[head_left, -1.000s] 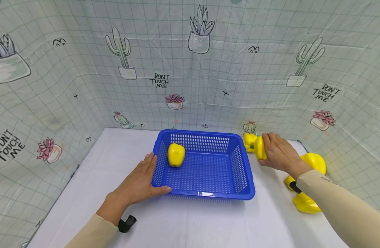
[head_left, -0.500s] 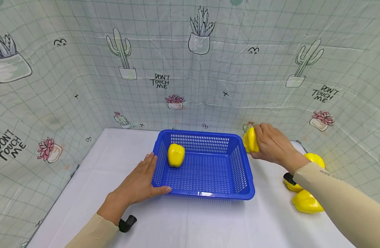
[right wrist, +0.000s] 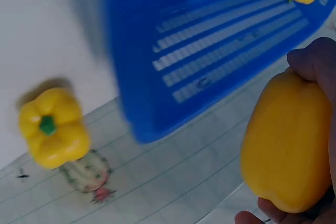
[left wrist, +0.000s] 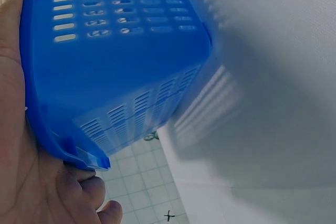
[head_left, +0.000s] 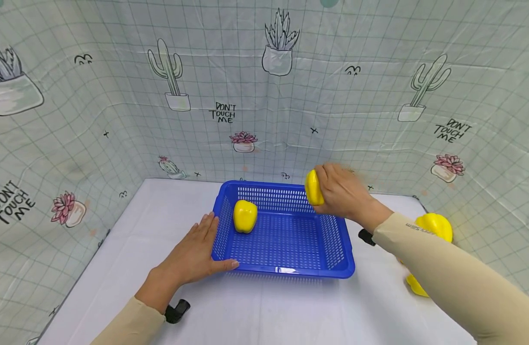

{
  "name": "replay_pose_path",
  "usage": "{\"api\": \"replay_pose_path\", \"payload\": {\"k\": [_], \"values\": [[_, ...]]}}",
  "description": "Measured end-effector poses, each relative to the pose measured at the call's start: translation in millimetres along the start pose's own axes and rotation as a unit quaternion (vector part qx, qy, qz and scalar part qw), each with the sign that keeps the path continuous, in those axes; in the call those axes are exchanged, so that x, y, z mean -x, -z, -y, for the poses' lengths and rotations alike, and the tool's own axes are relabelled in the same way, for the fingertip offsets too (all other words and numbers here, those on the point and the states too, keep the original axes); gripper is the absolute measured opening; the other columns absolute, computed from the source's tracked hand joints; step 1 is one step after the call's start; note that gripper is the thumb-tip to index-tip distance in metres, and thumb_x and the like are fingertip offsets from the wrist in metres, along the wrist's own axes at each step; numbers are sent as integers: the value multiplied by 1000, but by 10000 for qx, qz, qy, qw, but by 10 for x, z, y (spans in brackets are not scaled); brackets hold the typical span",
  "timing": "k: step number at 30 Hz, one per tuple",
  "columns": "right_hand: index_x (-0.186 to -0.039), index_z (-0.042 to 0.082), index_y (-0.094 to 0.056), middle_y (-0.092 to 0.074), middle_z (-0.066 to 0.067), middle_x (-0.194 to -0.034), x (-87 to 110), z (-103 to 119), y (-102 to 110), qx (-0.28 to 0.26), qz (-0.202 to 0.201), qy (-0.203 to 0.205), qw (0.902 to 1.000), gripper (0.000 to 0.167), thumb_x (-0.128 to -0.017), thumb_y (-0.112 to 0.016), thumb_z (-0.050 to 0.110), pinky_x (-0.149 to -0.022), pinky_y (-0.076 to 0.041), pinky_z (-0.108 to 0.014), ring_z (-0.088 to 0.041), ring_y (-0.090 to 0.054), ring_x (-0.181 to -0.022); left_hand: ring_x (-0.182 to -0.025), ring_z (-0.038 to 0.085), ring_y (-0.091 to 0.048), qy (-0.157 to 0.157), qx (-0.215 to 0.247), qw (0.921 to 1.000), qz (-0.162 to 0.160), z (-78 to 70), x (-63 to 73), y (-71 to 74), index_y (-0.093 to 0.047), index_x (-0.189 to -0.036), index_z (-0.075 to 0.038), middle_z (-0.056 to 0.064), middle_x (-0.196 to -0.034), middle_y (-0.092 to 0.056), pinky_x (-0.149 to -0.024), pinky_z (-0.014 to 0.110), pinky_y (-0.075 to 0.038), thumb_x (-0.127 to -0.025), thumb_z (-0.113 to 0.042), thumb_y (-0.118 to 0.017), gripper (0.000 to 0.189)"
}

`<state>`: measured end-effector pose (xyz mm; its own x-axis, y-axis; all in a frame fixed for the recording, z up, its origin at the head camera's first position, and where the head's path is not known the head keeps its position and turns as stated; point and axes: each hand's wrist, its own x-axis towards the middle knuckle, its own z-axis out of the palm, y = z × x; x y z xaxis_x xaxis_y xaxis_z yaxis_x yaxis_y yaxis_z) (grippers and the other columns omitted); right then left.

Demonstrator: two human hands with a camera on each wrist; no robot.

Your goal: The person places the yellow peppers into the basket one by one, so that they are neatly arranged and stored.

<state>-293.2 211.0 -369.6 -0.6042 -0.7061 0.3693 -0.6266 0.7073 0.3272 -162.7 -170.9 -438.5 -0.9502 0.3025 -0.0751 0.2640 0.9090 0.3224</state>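
My right hand (head_left: 339,191) grips a yellow bell pepper (head_left: 314,188) above the back right part of the blue plastic basket (head_left: 286,271). In the right wrist view, thumb and fingers curl round the held bell pepper (right wrist: 289,142). My left hand (head_left: 188,254) rests flat with extended fingers along the basket's left side, the thumb on its front rim. From the left wrist, the palm lies against the rim of the basket (left wrist: 105,66). Inside the basket, at its left, sits one yellow bell pepper (head_left: 245,216).
Several more yellow bell peppers (head_left: 437,226) lie at the table's right, partly covered by my right sleeve (head_left: 454,268). Another bell pepper (right wrist: 54,128) with a green stem sits beside the basket, hidden by my hand in the head view. A patterned curtain (head_left: 286,105) encloses the white table (head_left: 264,316).
My right hand has carried its bell pepper leftward and up, from right of the basket to above the basket's back right part. The left hand and the basket have stayed put.
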Motion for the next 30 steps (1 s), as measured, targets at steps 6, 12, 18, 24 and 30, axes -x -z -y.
{"api": "replay_pose_path", "payload": {"k": [6, 12, 18, 24, 30], "values": [[-128, -7, -53, -59, -17, -102, -332, 312, -110, -131, 103, 106, 9998, 83, -74, -82, 49, -74, -61, -39, -32, -57, -90, -164, 40, -11, 12, 36, 10000, -1, 23, -3, -8, -15, -166, 5, 24, -176, -10, -133, 55, -13, -84, -84, -63, 130], [-133, -5, -52, -58, -14, -107, -483, 586, -327, -315, 635, 28, 9975, 90, -75, -85, 56, -76, -60, -40, -30, -57, -94, -164, 40, -10, -2, 126, 9999, -15, 29, -10, -15, -15, -166, 5, 23, -176, -9, -134, 54, -13, -85, -82, -65, 128], [-134, -3, -50, -56, -13, -110, -487, 777, -571, -597, 1312, -63, 9895, 89, -77, -85, 56, -86, -60, -42, -30, -56, -98, -164, 40, -11, -4, 124, 9999, 15, 17, -8, -10, -15, -166, 4, 23, -176, -10, -133, 54, -13, -85, -83, -63, 129], [-136, 0, -50, -58, -12, -114, -458, 851, -747, -577, 1703, -134, 9836, 88, -80, -82, 59, -89, -59, -42, -28, -56, -100, -164, 39, -12, 23, 108, 9999, 26, 16, -9, -9, -16, -167, 4, 23, -176, -11, -133, 54, -14, -84, -85, -62, 130], [-130, 2, -52, -56, -9, -107, -436, 869, -868, -444, 1723, -15, 9840, 82, -79, -79, 61, -83, -58, -39, -25, -54, -94, -164, 39, -12, 26, 102, 9999, 22, 30, -12, -12, -16, -167, 4, 23, -176, -11, -133, 54, -14, -84, -85, -62, 129]]}}
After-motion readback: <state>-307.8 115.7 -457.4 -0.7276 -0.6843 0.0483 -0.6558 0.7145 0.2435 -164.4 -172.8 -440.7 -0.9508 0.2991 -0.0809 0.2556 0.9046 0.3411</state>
